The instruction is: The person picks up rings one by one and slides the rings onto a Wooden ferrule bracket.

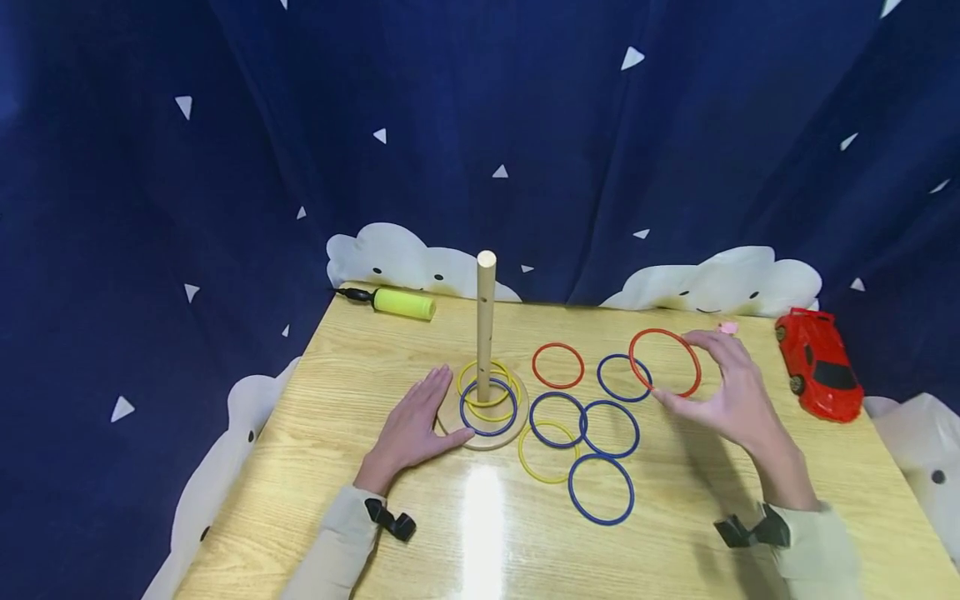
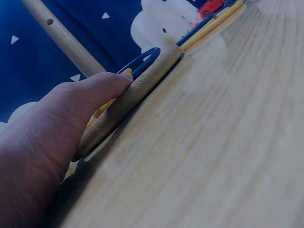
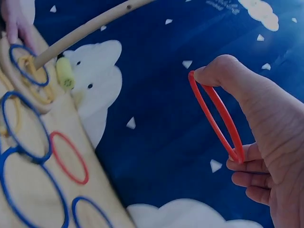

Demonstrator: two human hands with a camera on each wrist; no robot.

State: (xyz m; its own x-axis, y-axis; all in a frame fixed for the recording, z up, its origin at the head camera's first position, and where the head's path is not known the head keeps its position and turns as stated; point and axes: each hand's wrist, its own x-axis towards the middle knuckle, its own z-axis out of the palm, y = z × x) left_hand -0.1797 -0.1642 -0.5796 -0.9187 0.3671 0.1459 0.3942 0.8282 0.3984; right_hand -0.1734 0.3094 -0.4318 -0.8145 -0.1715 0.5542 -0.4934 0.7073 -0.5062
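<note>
A wooden peg (image 1: 486, 325) stands upright on a round wooden base (image 1: 450, 417). Two yellow rings (image 1: 462, 382) and a blue ring (image 1: 489, 434) lie around the peg. At the base's left edge rests my left hand (image 1: 412, 429), fingers straight, its thumb (image 2: 107, 88) touching the rim by the blue ring. My right hand (image 1: 731, 396) pinches a red ring (image 3: 223, 111) between thumb and fingers, raised above the table's right side. Another red ring (image 1: 534, 367), several blue rings (image 1: 573, 496) and a yellow ring (image 1: 521, 454) lie between the base and that hand, some overlapping.
A yellow-green hand pump (image 1: 403, 303) with a black nozzle lies at the table's back left. On the right is a red toy car (image 1: 821, 367), with a small pink object (image 1: 727, 327) nearby. A dark blue curtain (image 1: 450, 100) hangs behind the wooden table (image 1: 315, 400).
</note>
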